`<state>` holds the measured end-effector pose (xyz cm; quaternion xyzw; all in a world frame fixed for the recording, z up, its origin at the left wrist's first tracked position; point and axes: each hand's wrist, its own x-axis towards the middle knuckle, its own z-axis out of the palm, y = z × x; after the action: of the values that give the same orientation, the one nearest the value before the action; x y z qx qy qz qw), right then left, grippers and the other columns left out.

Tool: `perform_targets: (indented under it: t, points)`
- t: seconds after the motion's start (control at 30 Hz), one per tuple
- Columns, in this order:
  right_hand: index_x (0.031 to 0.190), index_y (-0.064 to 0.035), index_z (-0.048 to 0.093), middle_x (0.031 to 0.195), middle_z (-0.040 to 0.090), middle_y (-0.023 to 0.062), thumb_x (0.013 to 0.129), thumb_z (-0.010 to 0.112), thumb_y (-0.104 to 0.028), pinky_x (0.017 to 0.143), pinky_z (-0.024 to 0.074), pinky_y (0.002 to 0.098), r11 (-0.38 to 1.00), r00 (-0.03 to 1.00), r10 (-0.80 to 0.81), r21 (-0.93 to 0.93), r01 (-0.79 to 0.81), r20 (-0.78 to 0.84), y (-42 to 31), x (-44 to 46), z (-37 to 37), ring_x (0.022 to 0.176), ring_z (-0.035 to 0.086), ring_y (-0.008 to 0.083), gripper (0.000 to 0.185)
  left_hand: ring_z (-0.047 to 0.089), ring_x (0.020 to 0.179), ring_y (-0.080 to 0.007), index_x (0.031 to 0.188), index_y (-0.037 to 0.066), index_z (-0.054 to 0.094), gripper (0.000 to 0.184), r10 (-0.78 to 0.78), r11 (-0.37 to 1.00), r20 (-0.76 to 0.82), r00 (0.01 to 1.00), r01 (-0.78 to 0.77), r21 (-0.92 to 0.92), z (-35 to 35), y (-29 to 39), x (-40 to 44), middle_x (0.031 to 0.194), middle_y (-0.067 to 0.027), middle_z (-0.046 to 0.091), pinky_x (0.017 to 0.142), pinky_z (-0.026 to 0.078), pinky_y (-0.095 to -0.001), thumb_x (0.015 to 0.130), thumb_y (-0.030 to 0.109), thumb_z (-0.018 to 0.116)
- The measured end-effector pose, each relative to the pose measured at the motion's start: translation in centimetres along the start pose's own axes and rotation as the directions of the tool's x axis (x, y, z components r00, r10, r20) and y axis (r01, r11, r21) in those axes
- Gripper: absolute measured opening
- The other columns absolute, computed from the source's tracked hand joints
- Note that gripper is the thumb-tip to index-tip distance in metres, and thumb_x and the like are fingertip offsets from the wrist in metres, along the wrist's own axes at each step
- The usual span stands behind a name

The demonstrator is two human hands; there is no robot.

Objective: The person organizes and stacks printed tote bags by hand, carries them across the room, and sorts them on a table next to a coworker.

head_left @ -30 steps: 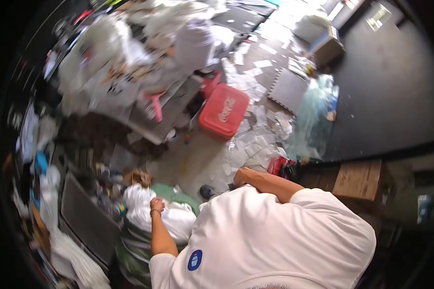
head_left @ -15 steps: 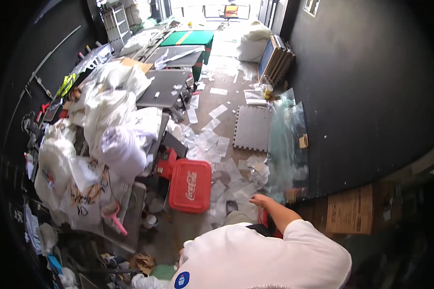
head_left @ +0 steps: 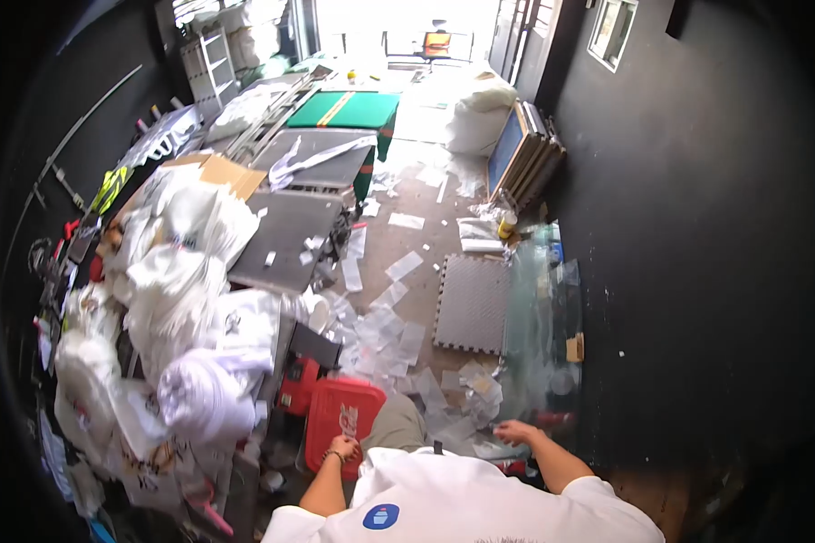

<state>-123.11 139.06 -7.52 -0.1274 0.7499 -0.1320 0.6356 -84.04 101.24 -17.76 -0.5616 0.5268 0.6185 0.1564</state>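
Note:
My left hand (head_left: pixel 342 447), with a dark band at its wrist, is in front of the red Coca-Cola lid (head_left: pixel 340 418) of a box, beside my left thigh. Its fingers are curled in and nothing shows in them; whether it touches the lid I cannot tell. My right hand (head_left: pixel 516 433) is held out over the floor on the right, fingers loosely stretched toward the left and no object visible in them. Loose clear plastic sheets (head_left: pixel 466 398) lie on the floor ahead of it. Just beyond the lid is a red case (head_left: pixel 299 387).
White sacks and a rolled white cloth (head_left: pixel 204 398) are piled at left, near grey folded tables (head_left: pixel 285 240) and a green table (head_left: pixel 349 109). A grey foam mat (head_left: pixel 473 303) and glass-like panels (head_left: pixel 539 330) lie along the black wall. Framed boards (head_left: pixel 522 154) lean farther back.
My view has tilted up and moved, so the box and rolled cloth sit lower. My left hand has come into sight beside the lid. My right hand has loosened from a more curled shape.

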Motion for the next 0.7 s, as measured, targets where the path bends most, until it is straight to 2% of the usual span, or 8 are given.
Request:
perform_targets:
  t: [0.13, 0.2, 0.3, 0.4, 0.47, 0.57, 0.67, 0.7]
  points:
    - [0.119, -0.0123, 0.059, 0.101, 0.063, 0.0054, 0.092, 0.057, -0.045, 0.07, 0.0538, 0.0397, 0.994, 0.994, 0.105, 0.027, -0.106, 0.039, -1.3, 3.7, -4.9, 0.088, 0.061, 0.0202, 0.043, 0.068, 0.08, -0.0266, 0.113, 0.01, 0.066, 0.033, 0.182, 0.697, 0.188, 0.965, -0.261, 0.668, 1.8, 5.6, 6.7, 0.094, -0.0127, 0.071, 0.071, 0.056, -0.0456, 0.084, 0.024, 0.059]
    - [0.12, -0.0112, 0.058, 0.102, 0.063, 0.007, 0.091, 0.058, -0.044, 0.07, 0.0538, 0.0398, 0.973, 0.98, 0.196, 0.129, -0.191, -0.025, -2.5, 5.6, -8.2, 0.088, 0.061, 0.0208, 0.044, 0.065, 0.101, -0.0305, 0.115, 0.016, 0.066, 0.037, 0.117, 0.789, 0.207, 0.971, -0.218, 0.574, 1.4, 7.9, 10.2, 0.108, -0.0135, 0.069, 0.091, 0.049, -0.0478, 0.084, 0.033, 0.058]
    - [0.115, -0.0063, 0.058, 0.097, 0.063, 0.0095, 0.092, 0.06, -0.039, 0.065, 0.0512, 0.0384, 0.854, 0.925, 0.37, 0.423, -0.303, -0.085, -3.0, 9.8, -14.2, 0.079, 0.061, 0.0223, 0.04, 0.053, 0.122, -0.0304, 0.12, 0.017, 0.064, 0.053, 0.086, 0.677, 0.172, 0.981, -0.185, 0.713, -0.3, 13.0, 14.2, 0.13, -0.0085, 0.059, 0.108, 0.037, -0.0378, 0.083, 0.052, 0.053]
    - [0.094, -0.0054, 0.064, 0.077, 0.062, 0.0079, 0.092, 0.061, -0.033, 0.057, 0.0478, 0.0366, 0.785, 0.956, 0.291, 0.559, -0.266, 0.046, -8.0, 11.7, -21.0, 0.067, 0.057, 0.0196, 0.027, 0.061, 0.108, -0.0258, 0.107, 0.01, 0.069, 0.041, 0.028, 0.523, 0.244, 0.969, -0.223, 0.823, -3.3, 22.9, 16.3, 0.116, -0.0113, 0.065, 0.096, 0.045, -0.0371, 0.082, 0.041, 0.059]
    - [0.085, -0.008, 0.062, 0.07, 0.059, 0.0045, 0.092, 0.058, -0.03, 0.047, 0.0457, 0.0315, 0.906, 0.979, 0.198, 0.39, -0.162, -0.052, -15.9, 12.0, -26.8, 0.057, 0.055, 0.0166, 0.024, 0.065, 0.099, -0.0228, 0.098, 0.006, 0.073, 0.034, 0.002, 0.451, 0.259, 0.966, -0.232, 0.862, -5.0, 37.7, 10.7, 0.107, -0.0131, 0.069, 0.088, 0.05, -0.0367, 0.081, 0.033, 0.063]
    - [0.085, -0.0083, 0.059, 0.067, 0.054, 0.0022, 0.094, 0.058, -0.032, 0.048, 0.0439, 0.0304, 0.876, 0.914, -0.066, 0.415, 0.245, -0.401, -24.9, 17.6, -32.8, 0.056, 0.051, 0.0136, 0.025, 0.063, 0.067, -0.0215, 0.1, 0.003, 0.065, 0.022, -0.039, 0.916, 0.105, 0.994, -0.007, 0.401, -7.7, 39.5, 26.8, 0.082, -0.0109, 0.065, 0.056, 0.051, -0.0409, 0.086, 0.018, 0.059]
    - [0.113, -0.0038, 0.064, 0.077, 0.06, 0.0031, 0.092, 0.059, -0.037, 0.059, 0.0465, 0.0308, 0.924, 0.904, -0.156, 0.264, 0.276, -0.399, -35.6, 19.6, -36.3, 0.068, 0.055, 0.0124, 0.04, 0.061, 0.061, -0.0192, 0.102, 0.009, 0.065, 0.021, 0.035, 0.983, 0.127, 0.991, -0.057, 0.172, -9.0, 52.3, 27.6, 0.076, -0.0067, 0.065, 0.05, 0.048, -0.0368, 0.087, 0.024, 0.061]
    - [0.121, -0.0059, 0.06, 0.098, 0.061, 0.0068, 0.093, 0.058, -0.038, 0.077, 0.045, 0.033, 0.928, 0.929, -0.242, 0.213, 0.307, -0.281, -38.3, 21.5, -37.5, 0.089, 0.055, 0.015, 0.043, 0.061, 0.061, -0.0198, 0.105, 0.01, 0.062, 0.023, 0.055, 0.981, 0.102, 0.993, -0.072, 0.181, -9.1, 58.1, 25.1, 0.076, -0.0056, 0.064, 0.05, 0.048, -0.0368, 0.087, 0.024, 0.062]
